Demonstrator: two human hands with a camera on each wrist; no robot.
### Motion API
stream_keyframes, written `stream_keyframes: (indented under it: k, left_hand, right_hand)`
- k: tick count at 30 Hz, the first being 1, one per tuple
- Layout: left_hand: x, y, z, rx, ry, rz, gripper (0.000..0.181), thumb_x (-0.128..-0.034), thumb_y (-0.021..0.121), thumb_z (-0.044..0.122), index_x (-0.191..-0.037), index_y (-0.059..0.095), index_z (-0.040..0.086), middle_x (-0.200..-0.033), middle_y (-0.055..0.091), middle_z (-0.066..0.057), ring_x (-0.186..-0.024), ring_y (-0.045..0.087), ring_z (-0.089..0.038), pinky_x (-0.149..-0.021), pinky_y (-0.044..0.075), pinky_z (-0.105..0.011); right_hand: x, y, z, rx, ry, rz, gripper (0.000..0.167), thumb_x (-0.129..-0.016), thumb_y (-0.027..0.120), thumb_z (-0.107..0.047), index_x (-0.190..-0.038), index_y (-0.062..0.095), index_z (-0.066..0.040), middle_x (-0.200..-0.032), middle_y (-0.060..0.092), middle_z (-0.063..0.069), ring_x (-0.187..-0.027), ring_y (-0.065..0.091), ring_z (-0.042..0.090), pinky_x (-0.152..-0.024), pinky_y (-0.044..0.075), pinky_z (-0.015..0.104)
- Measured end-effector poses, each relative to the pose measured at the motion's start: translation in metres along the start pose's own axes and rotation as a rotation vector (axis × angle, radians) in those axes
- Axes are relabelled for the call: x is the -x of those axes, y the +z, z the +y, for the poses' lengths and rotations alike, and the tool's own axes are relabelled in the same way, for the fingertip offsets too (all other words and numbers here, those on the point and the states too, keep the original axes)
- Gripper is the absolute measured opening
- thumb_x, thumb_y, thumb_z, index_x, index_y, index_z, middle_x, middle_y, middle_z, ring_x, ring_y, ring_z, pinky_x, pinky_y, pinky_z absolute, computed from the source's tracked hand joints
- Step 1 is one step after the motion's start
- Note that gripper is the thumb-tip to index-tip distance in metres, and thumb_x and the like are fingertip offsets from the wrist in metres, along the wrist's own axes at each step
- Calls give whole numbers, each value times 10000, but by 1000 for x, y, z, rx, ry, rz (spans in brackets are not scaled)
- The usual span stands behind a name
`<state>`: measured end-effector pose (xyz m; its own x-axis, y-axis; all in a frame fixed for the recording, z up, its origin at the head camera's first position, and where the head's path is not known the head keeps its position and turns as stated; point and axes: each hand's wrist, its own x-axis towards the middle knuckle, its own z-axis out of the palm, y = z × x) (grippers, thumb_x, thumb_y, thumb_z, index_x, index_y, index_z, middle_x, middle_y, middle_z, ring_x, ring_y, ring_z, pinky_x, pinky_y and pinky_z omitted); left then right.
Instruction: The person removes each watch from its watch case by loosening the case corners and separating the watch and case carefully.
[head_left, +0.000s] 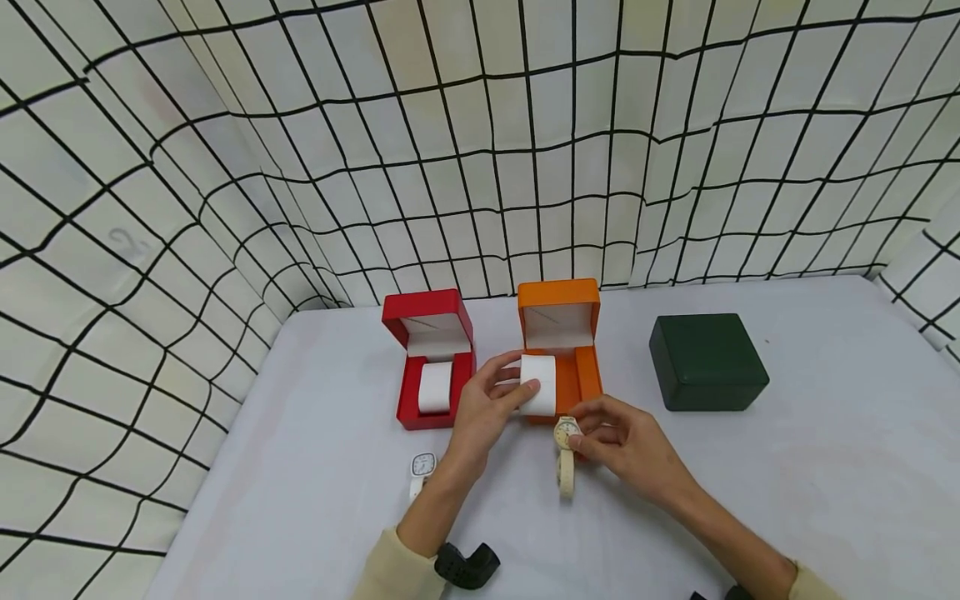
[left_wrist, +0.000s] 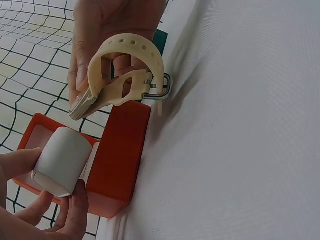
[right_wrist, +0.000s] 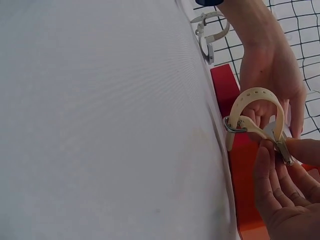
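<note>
My left hand [head_left: 483, 412] pinches a white cushion [head_left: 540, 385] between thumb and fingers, over the left part of the open orange box [head_left: 587, 373]. In the left wrist view the cushion [left_wrist: 62, 159] is tilted above the orange box [left_wrist: 120, 155]. My right hand [head_left: 633, 446] holds a cream watch [head_left: 567, 433] by its case, in front of the orange box. Its strap is buckled into a loop and hangs down, with the buckle [right_wrist: 235, 125] showing in the right wrist view.
Left of the orange box stands an open red box [head_left: 408, 396] with a white cushion [head_left: 435, 387] inside. A closed dark green box [head_left: 708, 362] is at the right. A white watch [head_left: 423, 465] lies beside my left forearm. Black netting [head_left: 487, 150] hangs behind the table.
</note>
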<state>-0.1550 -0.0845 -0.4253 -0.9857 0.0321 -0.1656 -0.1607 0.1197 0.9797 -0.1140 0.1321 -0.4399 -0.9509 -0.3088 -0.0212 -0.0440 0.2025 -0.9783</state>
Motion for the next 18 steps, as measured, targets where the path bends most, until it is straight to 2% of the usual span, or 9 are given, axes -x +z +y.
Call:
stream_keyframes:
  k: [6,18]
  left_hand:
    - [0,1,0,-2,18,-1,522,-952,760,269,-1441,603,178,-1387,621,-136,-1178,660,-243,-969,606,-325]
    - [0,1,0,-6,15,-3,523,-950,760,270,-1441,602,188,-1386,621,-132,-1176,662,-238,-970,605,-325]
  right_hand:
    - [0,0,2,-45,20,-20,375,-931,783,-151,-1236,640,15,-1074,705,191,-853,764,185,-777,645,281]
    - [0,2,6,-54,73,-49,401,-935,780,-155,-1248,626,42,-1015,716,186,-786,775,217,-756,650,289]
